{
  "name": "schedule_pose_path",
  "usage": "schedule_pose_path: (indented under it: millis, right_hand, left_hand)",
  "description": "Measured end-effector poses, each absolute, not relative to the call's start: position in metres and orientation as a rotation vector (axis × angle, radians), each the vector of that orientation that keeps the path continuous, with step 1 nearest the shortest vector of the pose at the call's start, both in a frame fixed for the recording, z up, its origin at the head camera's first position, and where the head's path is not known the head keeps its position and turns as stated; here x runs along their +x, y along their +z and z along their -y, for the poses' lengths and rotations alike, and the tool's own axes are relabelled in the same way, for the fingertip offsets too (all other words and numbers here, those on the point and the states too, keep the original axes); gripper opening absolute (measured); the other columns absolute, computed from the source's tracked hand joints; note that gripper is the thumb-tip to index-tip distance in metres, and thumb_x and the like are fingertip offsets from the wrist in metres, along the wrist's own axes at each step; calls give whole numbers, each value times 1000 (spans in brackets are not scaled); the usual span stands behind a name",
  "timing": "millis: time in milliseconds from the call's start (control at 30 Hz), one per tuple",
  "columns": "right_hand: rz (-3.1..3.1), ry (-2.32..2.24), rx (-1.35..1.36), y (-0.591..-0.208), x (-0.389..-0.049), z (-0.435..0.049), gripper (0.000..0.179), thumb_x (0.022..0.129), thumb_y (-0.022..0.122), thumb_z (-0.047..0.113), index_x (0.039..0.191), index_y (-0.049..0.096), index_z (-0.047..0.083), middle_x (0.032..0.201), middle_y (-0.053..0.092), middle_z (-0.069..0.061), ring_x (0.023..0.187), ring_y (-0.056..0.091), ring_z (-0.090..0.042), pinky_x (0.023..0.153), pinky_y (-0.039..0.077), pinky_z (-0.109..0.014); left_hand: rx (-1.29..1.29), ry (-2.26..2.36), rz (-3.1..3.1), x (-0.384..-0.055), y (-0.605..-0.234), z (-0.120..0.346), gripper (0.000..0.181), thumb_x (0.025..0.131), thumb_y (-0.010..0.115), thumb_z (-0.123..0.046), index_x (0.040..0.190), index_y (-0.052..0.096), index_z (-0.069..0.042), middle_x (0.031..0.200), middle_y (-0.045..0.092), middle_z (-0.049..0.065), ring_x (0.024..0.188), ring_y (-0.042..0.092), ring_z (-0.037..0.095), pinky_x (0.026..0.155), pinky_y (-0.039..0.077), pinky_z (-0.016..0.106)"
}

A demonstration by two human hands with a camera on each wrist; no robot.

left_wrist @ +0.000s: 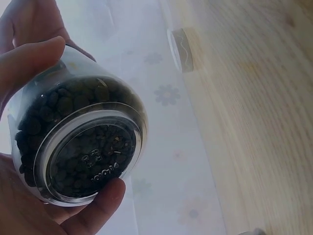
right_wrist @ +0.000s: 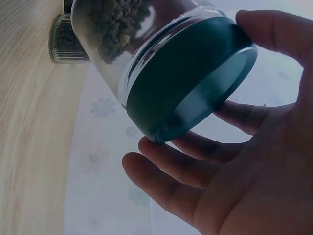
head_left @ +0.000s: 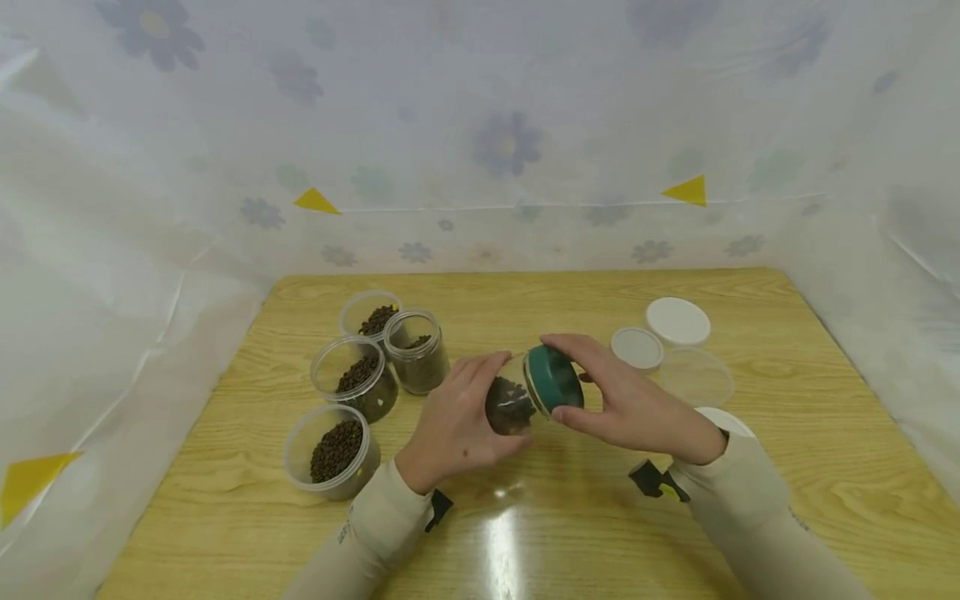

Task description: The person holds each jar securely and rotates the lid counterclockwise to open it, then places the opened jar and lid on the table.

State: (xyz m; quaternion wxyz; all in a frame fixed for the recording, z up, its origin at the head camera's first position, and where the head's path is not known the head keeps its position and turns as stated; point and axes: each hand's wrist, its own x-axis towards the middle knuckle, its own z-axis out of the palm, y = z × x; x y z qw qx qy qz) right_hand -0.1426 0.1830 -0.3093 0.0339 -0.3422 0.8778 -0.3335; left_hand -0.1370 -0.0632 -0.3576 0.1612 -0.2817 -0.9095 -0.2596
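Observation:
A clear jar [head_left: 512,406], partly filled with dark beans that look like coffee beans, is held tilted above the wooden table. My left hand [head_left: 459,427] grips its body, thumb and fingers curled round the side. The round base of the jar [left_wrist: 93,156] faces the left wrist camera, with raised lettering on it. A dark green lid [head_left: 556,379] sits on the jar's mouth, pointing right. Around the lid's rim are the thumb and fingers of my right hand [head_left: 626,402], the palm apart from its recessed top [right_wrist: 205,98].
At left stand three round clear tubs, the nearest tub [head_left: 365,467] among them, and an open jar [head_left: 422,367], all holding dark beans. At right lie several lids: a white lid [head_left: 678,321], a smaller whitish lid [head_left: 637,348], a clear lid [head_left: 699,377] and another partly behind my right wrist.

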Motion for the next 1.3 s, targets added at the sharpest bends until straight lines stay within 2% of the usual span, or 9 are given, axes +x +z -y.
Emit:
schedule_pose_path:
  millis: [233, 367, 500, 633, 767, 867, 933, 1133, 1300]
  right_hand:
    - [-2661, -1053, -848, -307, -140, -185, 73, 101, 54, 40, 160, 14, 25, 160, 31, -13, 138, 46, -35, 99, 50, -53]
    - [-2699, -1031, -698, -305, -140, -186, 64, 104, 46, 43, 159, 21, 22, 150, 45, -14, 123, 58, -34, 91, 53, -49]
    - [-2729, -991, -578, -302, -140, -183, 63, 103, 43, 50, 156, 30, 17, 136, 58, -13, 103, 65, -24, 80, 55, -40]
    - [-2713, -927, -477, -298, -140, -180, 66, 102, 40, 56, 152, 36, 14, 119, 67, -12, 79, 64, -12, 69, 51, -32]
    - [-2702, -862, -408, -295, -139, -179, 69, 101, 36, 62, 149, 40, 13, 96, 71, -7, 66, 61, -10, 68, 50, -32]
    - [-2693, -834, -390, -294, -138, -177, 70, 100, 35, 63, 147, 43, 12, 77, 67, -1, 59, 60, -12, 64, 50, -32]
    - [-2680, -829, -385, -293, -138, -176, 71, 100, 37, 64, 147, 44, 12, 72, 65, 0, 57, 60, -13, 61, 49, -31]
    - [-2690, -801, -512, -294, -140, -178, 78, 95, 48, 64, 151, 38, 10, 100, 69, -3, 74, 62, -8, 65, 51, -29]
    - [-2684, -874, -875, -298, -139, -188, 82, 93, 67, 43, 158, 24, 19, 137, 53, -7, 104, 60, -14, 82, 56, -35]
  left_hand:
    - [-799, -741, 2590, -137, -359, 63, 96, 62, 88, -48, 141, 49, -12, 130, 63, 5, 120, 60, 23, 89, 56, 38]
    - [-791, -742, 2595, -137, -358, 63, 96, 61, 88, -48, 141, 49, -12, 130, 63, 5, 120, 60, 23, 89, 56, 38]
    - [-790, -731, 2588, -137, -358, 63, 96, 61, 88, -48, 141, 49, -13, 130, 63, 4, 119, 60, 23, 88, 57, 38]
    - [-789, -717, 2584, -137, -358, 63, 95, 61, 87, -49, 141, 49, -14, 130, 64, 4, 118, 60, 22, 86, 57, 37]
    - [-790, -718, 2586, -136, -358, 63, 94, 61, 88, -48, 140, 49, -14, 130, 63, 4, 118, 60, 22, 85, 57, 37]
    - [-796, -718, 2580, -136, -358, 62, 94, 61, 88, -47, 140, 49, -15, 129, 64, 4, 118, 60, 22, 84, 57, 37]
    - [-804, -715, 2576, -136, -358, 62, 94, 60, 89, -47, 140, 50, -15, 129, 64, 3, 117, 60, 22, 84, 57, 37]
    - [-820, -716, 2571, -136, -358, 62, 93, 61, 88, -46, 140, 50, -16, 129, 63, 3, 117, 60, 22, 83, 57, 37]
    - [-822, -748, 2567, -136, -358, 64, 95, 61, 89, -46, 141, 49, -13, 130, 63, 5, 119, 60, 24, 88, 56, 39]
